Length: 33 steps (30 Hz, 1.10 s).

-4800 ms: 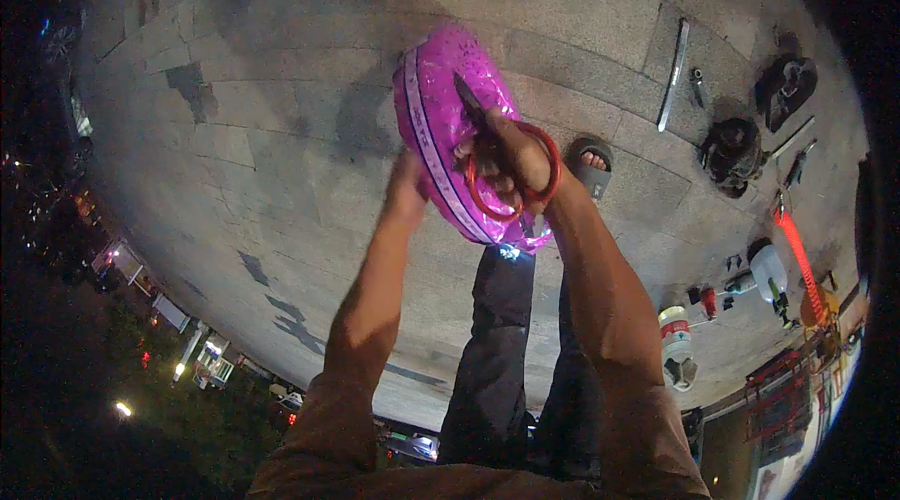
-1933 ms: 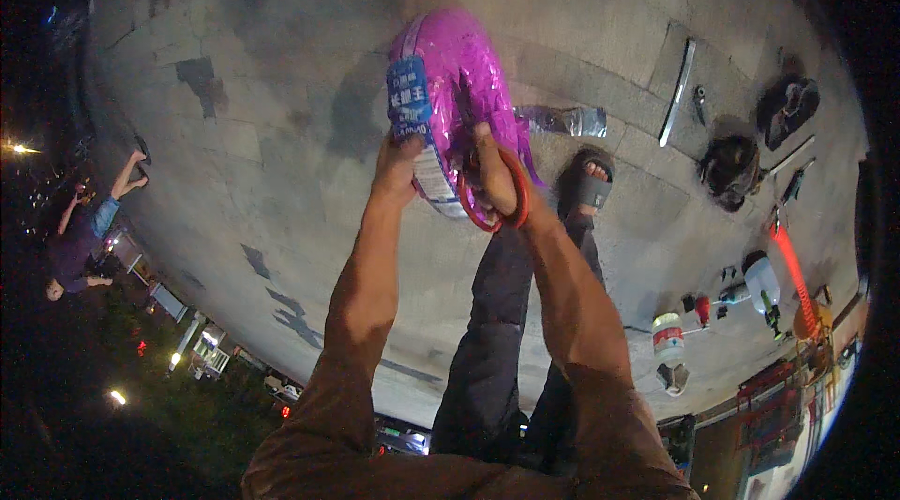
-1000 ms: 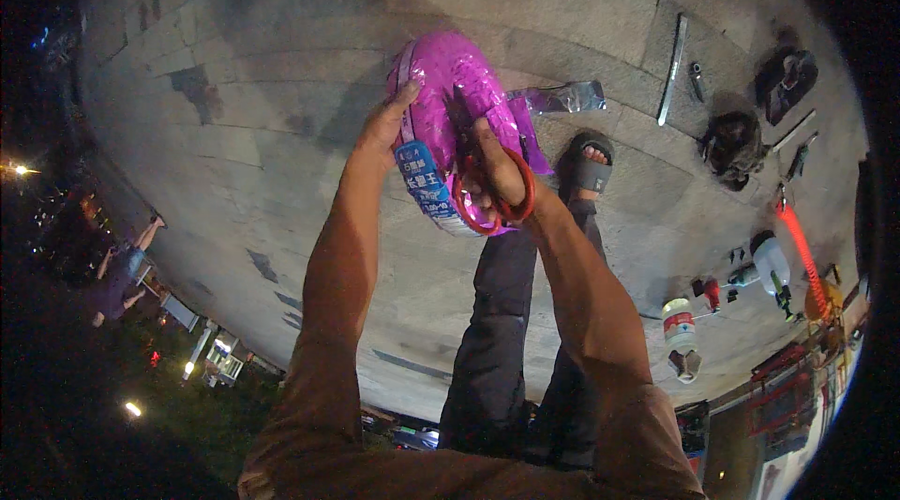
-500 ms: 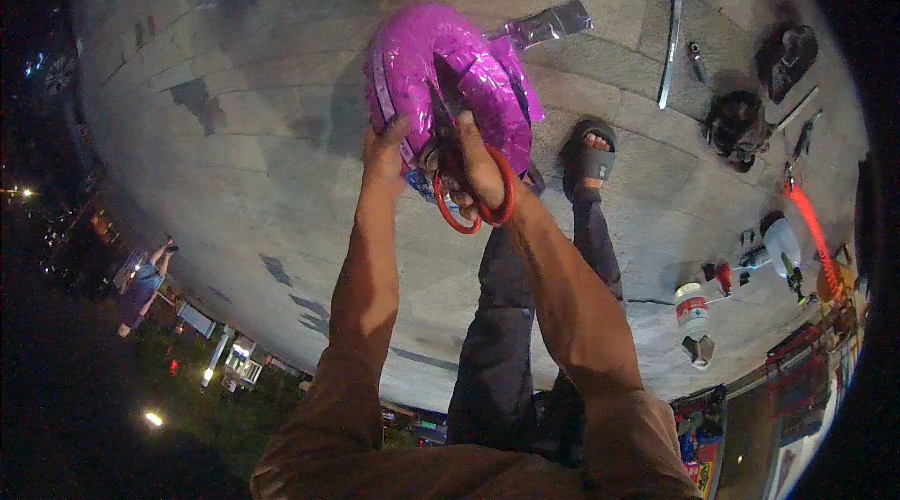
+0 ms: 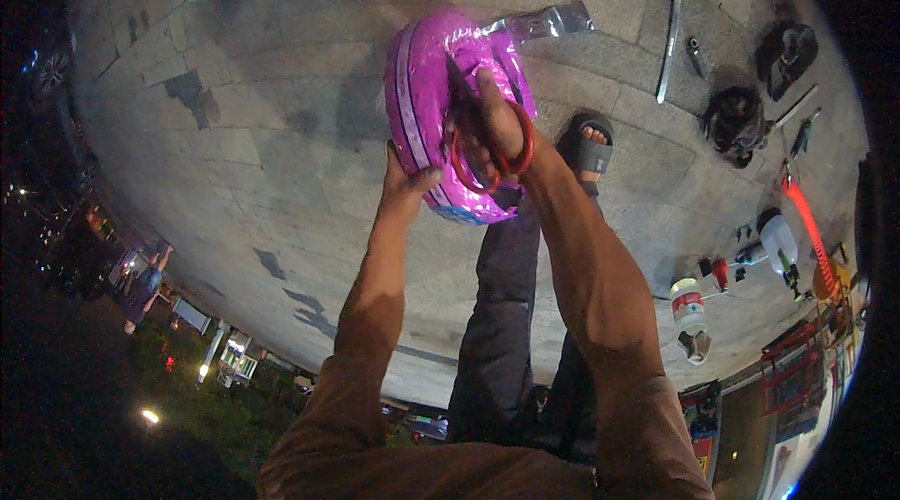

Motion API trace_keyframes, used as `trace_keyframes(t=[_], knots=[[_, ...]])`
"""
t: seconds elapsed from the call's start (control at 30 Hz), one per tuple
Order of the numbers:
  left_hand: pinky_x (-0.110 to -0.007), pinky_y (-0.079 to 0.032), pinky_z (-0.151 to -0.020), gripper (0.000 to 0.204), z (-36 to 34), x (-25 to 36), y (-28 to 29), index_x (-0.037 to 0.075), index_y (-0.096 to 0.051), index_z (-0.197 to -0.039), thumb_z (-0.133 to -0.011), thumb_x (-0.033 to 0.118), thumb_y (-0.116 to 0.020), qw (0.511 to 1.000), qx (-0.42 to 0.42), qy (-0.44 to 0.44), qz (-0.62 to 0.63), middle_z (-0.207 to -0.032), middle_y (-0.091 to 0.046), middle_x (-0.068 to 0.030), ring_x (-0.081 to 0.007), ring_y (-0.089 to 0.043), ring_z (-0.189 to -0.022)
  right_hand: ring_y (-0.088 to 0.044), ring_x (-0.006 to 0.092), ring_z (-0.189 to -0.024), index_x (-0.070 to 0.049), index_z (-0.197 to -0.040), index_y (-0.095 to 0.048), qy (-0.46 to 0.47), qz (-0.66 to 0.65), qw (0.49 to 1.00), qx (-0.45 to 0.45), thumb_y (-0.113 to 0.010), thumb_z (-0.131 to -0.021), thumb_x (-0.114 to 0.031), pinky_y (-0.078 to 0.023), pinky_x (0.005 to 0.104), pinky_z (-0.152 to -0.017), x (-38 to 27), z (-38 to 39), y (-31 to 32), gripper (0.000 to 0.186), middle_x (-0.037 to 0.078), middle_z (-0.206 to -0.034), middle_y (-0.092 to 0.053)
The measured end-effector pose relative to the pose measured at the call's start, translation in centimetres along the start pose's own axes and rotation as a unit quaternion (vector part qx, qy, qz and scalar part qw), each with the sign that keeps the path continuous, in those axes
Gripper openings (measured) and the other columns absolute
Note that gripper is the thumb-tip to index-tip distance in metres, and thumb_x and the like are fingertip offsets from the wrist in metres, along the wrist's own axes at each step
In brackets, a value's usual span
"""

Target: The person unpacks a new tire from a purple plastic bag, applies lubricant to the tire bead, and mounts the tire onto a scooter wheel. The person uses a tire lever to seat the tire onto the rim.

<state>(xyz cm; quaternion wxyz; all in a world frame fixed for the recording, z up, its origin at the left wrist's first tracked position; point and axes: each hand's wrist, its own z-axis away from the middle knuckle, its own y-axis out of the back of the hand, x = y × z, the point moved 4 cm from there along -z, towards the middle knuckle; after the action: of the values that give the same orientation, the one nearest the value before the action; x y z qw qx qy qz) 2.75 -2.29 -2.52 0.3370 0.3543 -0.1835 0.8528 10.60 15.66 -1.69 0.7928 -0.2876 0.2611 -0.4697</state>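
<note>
A tyre in shiny pink plastic wrap [image 5: 409, 97] stands before me, with a pale printed band running along its side. My left hand [image 5: 407, 187] grips its near left edge, thumb over the wrap. My right hand [image 5: 501, 125] is closed round a pair of scissors whose red loop handles [image 5: 529, 146] show on both sides of the fingers. The dark blades point away from me into the ring's opening, against the wrap; whether they are parted I cannot make out. Behind the tyre, a strip of clear and dark plastic film [image 5: 553, 20] sticks out to the right.
On the paved ground to the right lie a long metal bar [image 5: 669, 45], a ratchet [image 5: 696, 55], a black crumpled item [image 5: 734, 120] and a slipper [image 5: 787, 55]. Nearer are a white bottle [image 5: 687, 308] and a coiled orange hose [image 5: 812, 228]. My sandalled foot [image 5: 592, 144] is beside the tyre.
The tyre has turned, showing more of its banded side, and shifted slightly right. My right hand and the scissors have moved up and right; my left hand has moved slightly right and down.
</note>
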Motion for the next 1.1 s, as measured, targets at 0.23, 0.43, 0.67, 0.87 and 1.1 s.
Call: trace_keyframes(t=[0.23, 0.43, 0.67, 0.87, 1.1], knots=[[-0.044, -0.039, -0.102, 0.068, -8.2, 1.4, 2.6, 0.005, -0.045, -0.134, -0.086, 0.05, -0.059, 0.951, 0.04, 0.276, 0.133, -0.131, -0.053, -0.0139, -0.0322, -0.052, -0.117, -0.038, 0.0121, -0.038, -0.005, -0.078, -0.057, -0.102, 0.076, 0.991, 0.032, -0.018, -0.081, -0.082, -0.031, 0.0286, -0.034, 3.1, 1.3, -0.9, 0.086, 0.002, -0.054, -0.046], [-0.044, -0.045, -0.096, 0.066, -7.4, 4.2, 0.7, 0.003, -0.045, -0.133, -0.084, 0.045, -0.063, 0.978, 0.017, 0.177, 0.112, -0.124, -0.056, -0.0136, -0.0302, -0.054, -0.113, -0.034, 0.0104, -0.034, -0.006, -0.082, -0.056, -0.047, 0.009, 0.998, 0.047, -0.015, -0.084, -0.079, -0.027, 0.0254, -0.029, 2.3, 1.0, -2.0, 0.084, 0.002, -0.053, -0.046], [-0.042, -0.044, -0.096, 0.083, -5.4, 4.4, 0.4, 0.008, -0.036, -0.137, -0.067, 0.022, -0.078, 0.992, 0.025, 0.054, 0.11, -0.126, -0.052, -0.0089, -0.0247, -0.053, -0.113, -0.034, 0.0109, -0.031, -0.004, -0.082, -0.055, 0.032, -0.024, 0.996, 0.079, -0.016, -0.083, -0.079, -0.028, 0.0248, -0.027, -1.6, -0.9, -2.2, 0.085, 0.002, -0.053, -0.044], [-0.04, -0.035, -0.105, 0.077, -2.4, 3.3, 0.5, 0.008, -0.031, -0.141, -0.075, 0.014, -0.069, 0.998, 0.015, 0.037, 0.046, -0.133, -0.047, -0.0076, -0.0241, -0.046, -0.122, -0.036, 0.0097, -0.034, -0.005, -0.082, -0.055, -0.015, 0.005, 1.0, 0.025, -0.016, -0.083, -0.079, -0.027, 0.0241, -0.028, -0.3, 0.1, -0.8, 0.084, 0.001, -0.053, -0.044], [-0.045, -0.039, -0.102, 0.072, -7.3, 4.1, 2.6, 0.006, -0.032, -0.142, -0.089, 0.051, -0.054, 0.958, 0.074, 0.231, 0.152, -0.136, -0.046, -0.0143, -0.0309, -0.048, -0.12, -0.038, 0.0127, -0.036, -0.005, -0.083, -0.056, -0.074, 0.104, 0.992, 0.013, -0.017, -0.088, -0.074, -0.031, 0.0275, -0.033, 3.9, 1.7, -0.9, 0.08, 0.003, -0.053, -0.045]])
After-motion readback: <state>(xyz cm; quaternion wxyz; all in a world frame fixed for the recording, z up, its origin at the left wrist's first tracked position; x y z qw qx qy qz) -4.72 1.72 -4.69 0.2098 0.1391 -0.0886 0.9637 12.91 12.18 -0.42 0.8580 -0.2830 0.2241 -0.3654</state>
